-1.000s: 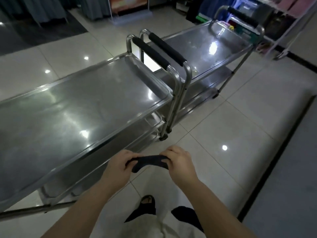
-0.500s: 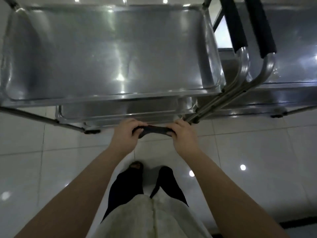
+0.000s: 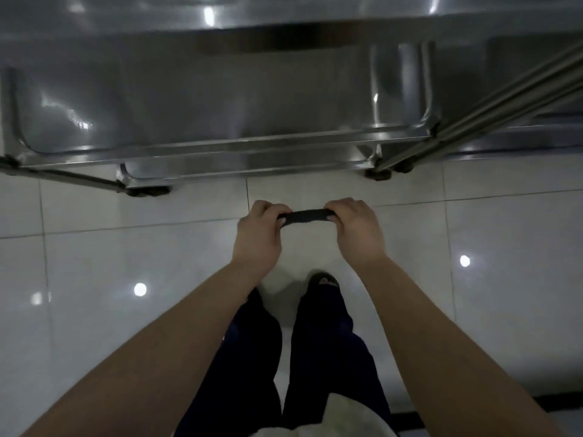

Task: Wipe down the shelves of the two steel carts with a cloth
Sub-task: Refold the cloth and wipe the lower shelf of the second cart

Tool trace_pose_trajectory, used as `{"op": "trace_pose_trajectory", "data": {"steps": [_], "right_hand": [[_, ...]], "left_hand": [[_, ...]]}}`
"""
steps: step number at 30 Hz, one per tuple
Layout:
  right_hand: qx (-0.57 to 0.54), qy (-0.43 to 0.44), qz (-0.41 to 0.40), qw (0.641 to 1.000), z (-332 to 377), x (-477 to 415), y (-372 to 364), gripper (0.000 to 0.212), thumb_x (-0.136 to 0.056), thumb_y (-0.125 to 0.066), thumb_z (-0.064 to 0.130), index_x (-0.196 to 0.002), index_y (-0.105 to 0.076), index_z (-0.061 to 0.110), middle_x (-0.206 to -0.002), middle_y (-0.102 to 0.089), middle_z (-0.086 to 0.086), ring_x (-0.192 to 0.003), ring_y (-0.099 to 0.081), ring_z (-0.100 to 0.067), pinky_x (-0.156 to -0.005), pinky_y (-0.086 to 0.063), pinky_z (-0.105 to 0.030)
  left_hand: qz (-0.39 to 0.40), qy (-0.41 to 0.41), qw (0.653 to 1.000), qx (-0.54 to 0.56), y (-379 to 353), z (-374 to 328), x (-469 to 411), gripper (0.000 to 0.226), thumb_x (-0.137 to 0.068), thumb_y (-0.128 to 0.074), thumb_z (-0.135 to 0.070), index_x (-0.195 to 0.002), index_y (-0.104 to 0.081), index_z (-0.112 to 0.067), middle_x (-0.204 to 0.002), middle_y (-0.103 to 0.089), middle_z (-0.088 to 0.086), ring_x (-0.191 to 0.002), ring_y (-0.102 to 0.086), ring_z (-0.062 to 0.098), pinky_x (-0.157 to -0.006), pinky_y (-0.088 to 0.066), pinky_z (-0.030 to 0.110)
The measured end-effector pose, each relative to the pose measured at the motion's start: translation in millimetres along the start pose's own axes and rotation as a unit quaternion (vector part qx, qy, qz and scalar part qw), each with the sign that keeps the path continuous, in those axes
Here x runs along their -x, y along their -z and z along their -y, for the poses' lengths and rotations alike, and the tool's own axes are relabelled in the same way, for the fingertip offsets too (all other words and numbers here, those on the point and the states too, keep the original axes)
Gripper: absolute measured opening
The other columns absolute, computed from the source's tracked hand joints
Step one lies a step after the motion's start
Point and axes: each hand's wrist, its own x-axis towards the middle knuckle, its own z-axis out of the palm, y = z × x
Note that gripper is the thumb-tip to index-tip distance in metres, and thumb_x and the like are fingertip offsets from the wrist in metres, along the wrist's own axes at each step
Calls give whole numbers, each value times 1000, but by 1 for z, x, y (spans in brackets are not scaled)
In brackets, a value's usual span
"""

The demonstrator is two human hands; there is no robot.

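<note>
Glossy pale floor tiles [image 3: 126,247] fill the lower half of my feed, spotted with reflected ceiling lights. The near cart [image 3: 19,159] stands just ahead of the person's feet.

The dark cloth [image 3: 304,215] is in the air over the tiles, short of the cart and touching no steel. It is pulled into a narrow band between the two fists. The left hand [image 3: 258,234] has its fingers curled round one end and the right hand [image 3: 356,228] clenches the other.

I judge the step to be readying the cloth, with no wiping begun. To do it well, I would fold it into a flat pad rather than leave it as a rope. One hand should then carry it to the far edge of the middle shelf [image 3: 220,99] and draw it back in overlapping passes, working into the raised rim and corners.

My count is one cloth and two hands. The near cart shows three tiers: a sliver of the top shelf [image 3: 284,11], the middle shelf and the bottom shelf [image 3: 252,160]. Two slanting uprights [image 3: 504,99] cross at the right, and behind them I take the steel to be the second cart [image 3: 536,58], too cropped to count its tiers
</note>
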Motion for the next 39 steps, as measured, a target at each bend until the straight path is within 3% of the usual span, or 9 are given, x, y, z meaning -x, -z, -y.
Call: {"op": "trace_pose_trajectory", "data": {"steps": [5,12,15,17,23,31,35,37,39], "right_hand": [[17,-14,-15,1000,-60,-40,-66,19,-92,-55,0,-103,-70,3,-88,-67,-18,-78,-61,-36,-72,-49,-44],[139,-1,-17,990,-146,-143,-99,28,-98,-46,9,-120,-64,11,-110,-64,-18,-102,-57,-38,-84,-46,-45],[195,-31,-19,980,-176,-198,-124,32,-101,-44,19,-130,-57,16,-132,-55,-16,-122,-48,-35,-101,-39,-44],[250,-59,-6,967,-191,-214,-155,45,-101,-42,28,-145,-39,19,-155,-31,-11,-143,-23,-32,-117,-16,-49],[160,-95,64,980,-216,-201,-248,62,-101,-27,53,-154,2,38,-164,8,1,-148,8,-35,-117,4,-57],[141,-80,-23,987,-203,-233,-263,72,-97,-46,48,-154,-4,37,-163,10,-3,-147,9,-40,-112,5,-65],[-27,-53,-167,984,-194,-242,-257,66,-92,-58,24,-150,-26,21,-156,-19,-13,-140,-26,-34,-114,-28,-44],[52,-71,-123,988,-197,-248,-260,68,-91,-56,39,-150,-25,21,-155,-22,-15,-141,-21,-40,-116,-18,-51],[149,-90,-27,984,-202,-256,-272,77,-91,-44,62,-153,-5,38,-163,3,-8,-146,4,-44,-112,2,-65]], "left_hand": [[7,-47,999,17,-67,50,-59,23,-97,-47,-7,-112,-63,-7,-108,-53,12,-90,-56,28,-86,-44,36],[-40,-62,994,75,-144,81,-173,26,-97,-47,-10,-116,-65,-10,-109,-54,16,-94,-51,16,-83,-25,-1],[-48,-65,996,29,-178,101,-238,29,-95,-47,-12,-116,-66,-13,-111,-59,15,-99,-57,26,-86,-34,15],[-37,-41,998,-7,-198,120,-266,31,-92,-48,-9,-117,-66,-17,-116,-58,12,-104,-57,29,-93,-44,30],[-124,-36,988,-88,-225,163,-267,38,-91,-47,-13,-126,-56,-22,-122,-54,9,-112,-46,31,-90,-34,37],[-167,-55,968,-180,-209,220,-271,41,-99,-39,-35,-139,-43,-28,-144,-44,-5,-138,-28,20,-98,-19,38],[-163,-78,961,-211,-209,234,-265,43,-97,-40,-45,-136,-46,-28,-141,-47,-5,-137,-31,19,-98,-17,40],[-168,-73,959,-218,-214,235,-267,43,-98,-40,-42,-138,-45,-26,-145,-45,-4,-139,-30,18,-98,-16,39],[-162,-71,955,-237,-220,233,-273,45,-99,-35,-39,-142,-40,-25,-152,-36,-3,-143,-23,18,-100,-14,40]]}}
